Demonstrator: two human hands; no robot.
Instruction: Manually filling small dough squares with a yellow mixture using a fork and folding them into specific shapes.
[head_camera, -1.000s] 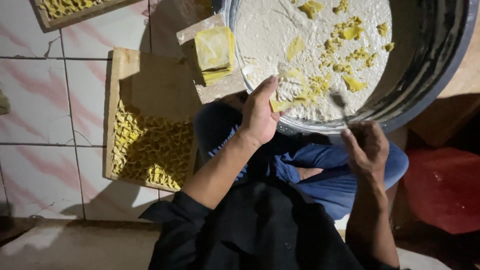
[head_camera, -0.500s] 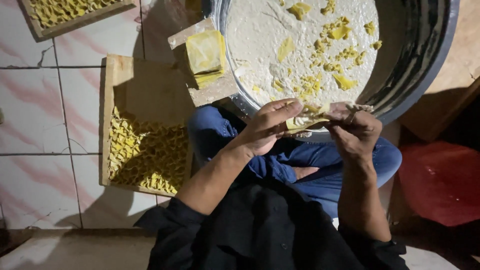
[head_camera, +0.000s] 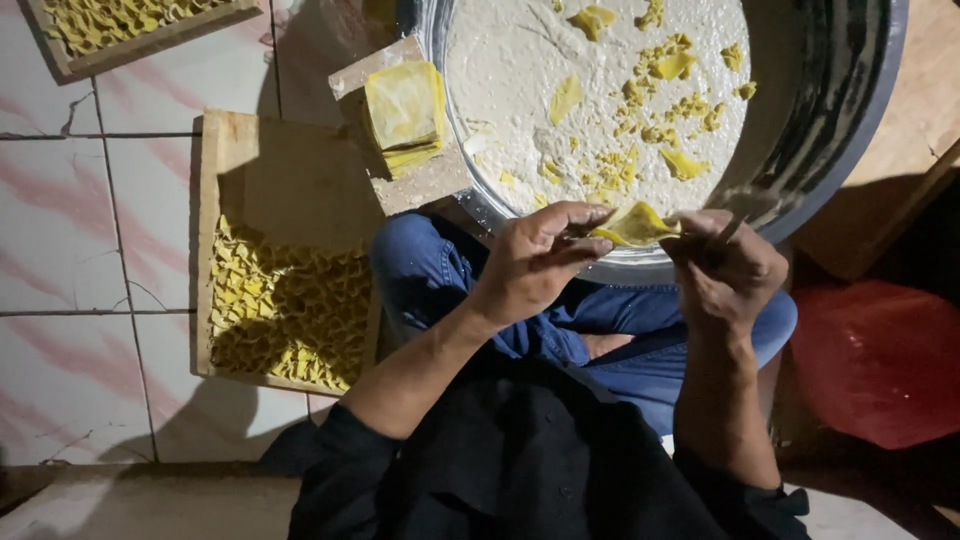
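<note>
Above the lap of a seated person in blue jeans (head_camera: 620, 340) and a black top (head_camera: 540, 460), both hands meet at the near rim of a large round metal basin (head_camera: 850, 120). The left hand (head_camera: 535, 260) pinches one edge of a yellow dough wrapper (head_camera: 635, 225), its fingertips (head_camera: 590, 215) drawn together on the sheet. The right hand (head_camera: 725, 265) grips the opposite edge with its fingers closed on the wrapper; a thin utensil (head_camera: 745, 205) stands blurred beside its fingers, and whether the hand also holds it cannot be told. The wrapper hangs between the two hands, just over the basin's rim and clear of its contents. The basin bed is coated with white flour (head_camera: 520, 70) and strewn with yellow dough scraps (head_camera: 660, 110). Beside the basin, to its left in the view, a stack of square yellow wrappers (head_camera: 405, 115) lies on a small floured board (head_camera: 425, 185). Further left, on the pink-veined tiled floor (head_camera: 60, 250), a wooden tray (head_camera: 225, 150) holds folded yellow dumplings (head_camera: 285, 310) packed into its near half, the far half bare. A second tray of the same pieces (head_camera: 110, 25) is cut off at the top left corner. A red plastic object (head_camera: 875, 360) sits at the right, near the person's knee
</note>
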